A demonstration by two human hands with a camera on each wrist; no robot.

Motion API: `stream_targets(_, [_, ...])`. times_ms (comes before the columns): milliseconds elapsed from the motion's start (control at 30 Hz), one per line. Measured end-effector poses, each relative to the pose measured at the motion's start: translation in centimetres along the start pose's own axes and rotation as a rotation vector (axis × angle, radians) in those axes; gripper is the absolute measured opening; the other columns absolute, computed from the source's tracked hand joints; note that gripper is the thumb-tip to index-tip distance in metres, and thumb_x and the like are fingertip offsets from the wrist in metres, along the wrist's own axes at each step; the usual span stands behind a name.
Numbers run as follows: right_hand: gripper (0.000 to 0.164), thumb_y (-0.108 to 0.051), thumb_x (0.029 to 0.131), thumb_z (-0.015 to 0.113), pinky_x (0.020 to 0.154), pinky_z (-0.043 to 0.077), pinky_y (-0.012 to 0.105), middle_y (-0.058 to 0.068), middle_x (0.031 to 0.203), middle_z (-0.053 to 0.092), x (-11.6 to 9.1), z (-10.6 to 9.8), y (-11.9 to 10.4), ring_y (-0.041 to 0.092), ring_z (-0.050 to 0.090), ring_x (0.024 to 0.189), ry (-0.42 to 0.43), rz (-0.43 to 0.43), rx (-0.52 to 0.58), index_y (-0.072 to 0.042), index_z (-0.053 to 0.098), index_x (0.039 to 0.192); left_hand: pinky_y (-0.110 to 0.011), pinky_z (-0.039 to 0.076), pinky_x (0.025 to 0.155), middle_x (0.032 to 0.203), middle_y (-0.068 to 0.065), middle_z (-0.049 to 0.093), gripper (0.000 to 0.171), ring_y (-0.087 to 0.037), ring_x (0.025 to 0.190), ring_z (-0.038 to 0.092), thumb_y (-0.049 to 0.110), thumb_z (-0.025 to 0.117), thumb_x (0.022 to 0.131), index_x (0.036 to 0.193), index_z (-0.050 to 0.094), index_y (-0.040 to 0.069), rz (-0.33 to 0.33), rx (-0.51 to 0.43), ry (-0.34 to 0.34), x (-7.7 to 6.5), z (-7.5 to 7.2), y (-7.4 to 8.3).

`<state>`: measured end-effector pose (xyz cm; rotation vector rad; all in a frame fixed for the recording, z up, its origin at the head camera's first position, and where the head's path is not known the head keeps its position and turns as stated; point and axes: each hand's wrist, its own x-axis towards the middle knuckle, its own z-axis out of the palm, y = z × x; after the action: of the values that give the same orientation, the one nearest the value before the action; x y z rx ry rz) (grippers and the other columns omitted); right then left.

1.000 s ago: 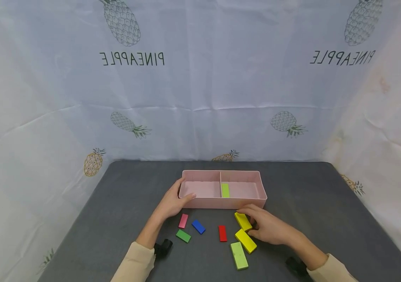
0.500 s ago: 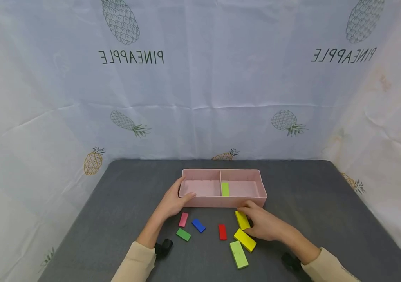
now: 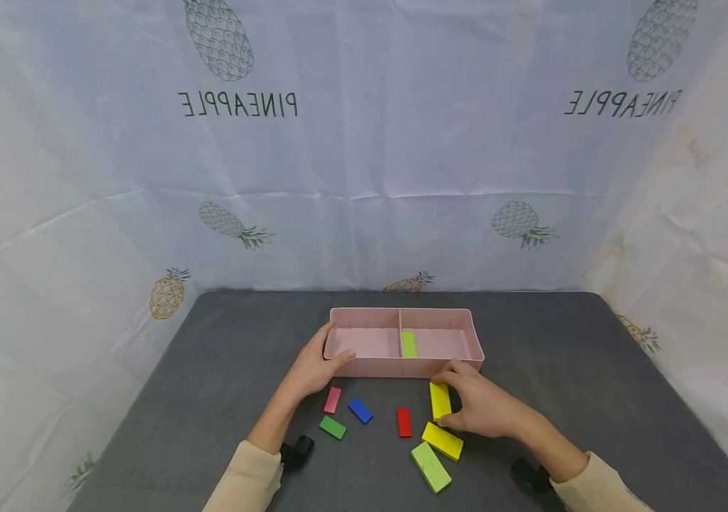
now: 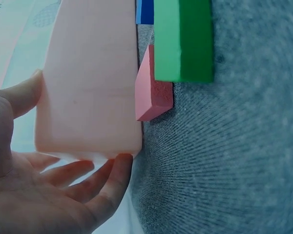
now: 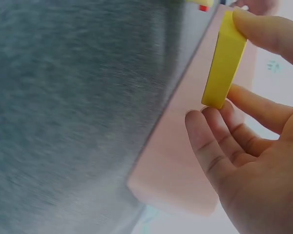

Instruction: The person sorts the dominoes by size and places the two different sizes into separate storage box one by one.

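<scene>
One yellow block (image 3: 440, 402) is pinched by the fingers (image 5: 266, 109) of the right hand (image 3: 484, 404), while the left hand (image 3: 310, 367) grips the box (image 3: 389, 368).

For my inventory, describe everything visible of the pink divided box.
The pink divided box is rectangular, open-topped, apparently plastic, with a thin divider making two compartments. It sits upright on the gray table, long side toward the head camera. The left hand grips its left end; a lime block sits inside, right of the divider.

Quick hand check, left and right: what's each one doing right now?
Left hand: holding the pink box by its left end.
Right hand: holding a yellow block between thumb and fingers.
</scene>
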<state>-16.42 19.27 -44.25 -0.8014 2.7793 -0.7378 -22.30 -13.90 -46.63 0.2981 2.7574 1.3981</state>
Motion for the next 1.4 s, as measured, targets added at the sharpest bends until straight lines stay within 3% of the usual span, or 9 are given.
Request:
stream_targets(167, [0.058,-0.029,0.079,0.088,0.086,0.054,0.033,-0.004,0.117,0.051,0.0,-1.0,-0.7,0.02,0.056,0.101,0.032,-0.013,0.035,-0.007,0.065,0.128,-0.065,0.027,0.114,0.162,-0.02,0.032,0.086,-0.042,0.148,0.031,0.042,0.072,0.094,0.159,0.03,0.005,0.011,-0.003,0.007,-0.1,-0.2,0.0])
stream_targets(367, [0.055,-0.023,0.08,0.087,0.093,0.056,0.04,-0.002,0.119,0.05,0.1,-2.1,-1.0,0.018,0.06,0.105,0.038,-0.03,0.083,-0.009,0.061,0.127,-0.064,0.027,0.115,0.162,-0.019,0.032,0.086,-0.041,0.148,0.031,0.044,0.071,0.094,0.16,0.029,0.007,0.007,0.003,0.0,-0.1,0.1,0.0])
stream_targets(533, [0.055,-0.017,0.081,0.085,0.09,0.057,0.039,0.003,0.122,0.048,0.4,-3.2,-1.2,0.022,0.06,0.102,0.055,-0.03,0.117,-0.008,0.058,0.129,-0.063,0.027,0.115,0.162,-0.019,0.032,0.085,-0.041,0.148,0.031,0.042,0.071,0.095,0.16,0.03,0.007,0.011,0.003,0.003,-0.2,0.3,0.0])
stream_targets(667, [0.054,-0.016,0.082,0.085,0.086,0.058,0.036,0.004,0.122,0.049,0.8,-4.0,-1.3,0.025,0.06,0.103,0.089,-0.036,0.086,-0.008,0.059,0.129,-0.063,0.027,0.115,0.162,-0.019,0.032,0.085,-0.041,0.148,0.031,0.042,0.071,0.094,0.16,0.03,0.007,0.014,-0.003,0.005,-0.2,0.3,0.1])
stream_targets(833, [0.056,-0.016,0.081,0.085,0.086,0.058,0.04,0.006,0.12,0.05,1.6,-4.7,-1.5,0.028,0.057,0.105,0.105,-0.034,0.076,-0.006,0.06,0.13,-0.063,0.026,0.115,0.162,-0.019,0.033,0.085,-0.041,0.148,0.031,0.042,0.072,0.094,0.159,0.03,0.006,0.008,-0.01,0.007,-0.2,0.2,0.1])
stream_targets(1100, [0.056,-0.017,0.083,0.081,0.089,0.055,0.043,0.01,0.129,0.049,3.1,-5.7,-1.7,0.023,0.055,0.104,0.107,-0.022,0.055,-0.005,0.059,0.133,-0.064,0.027,0.115,0.162,-0.019,0.033,0.085,-0.041,0.148,0.031,0.042,0.071,0.094,0.159,0.031,0.006,0.006,-0.001,0.006,0.0,0.1,0.0])
stream_targets(1400, [0.057,-0.016,0.083,0.083,0.089,0.055,0.042,0.011,0.123,0.051,4.8,-6.6,-1.2,0.025,0.056,0.102,0.138,-0.052,0.023,-0.004,0.062,0.134,-0.065,0.027,0.114,0.161,-0.019,0.034,0.084,-0.042,0.147,0.032,0.042,0.071,0.094,0.159,0.032,0.006,0.013,0.012,0.01,0.0,0.2,0.0])
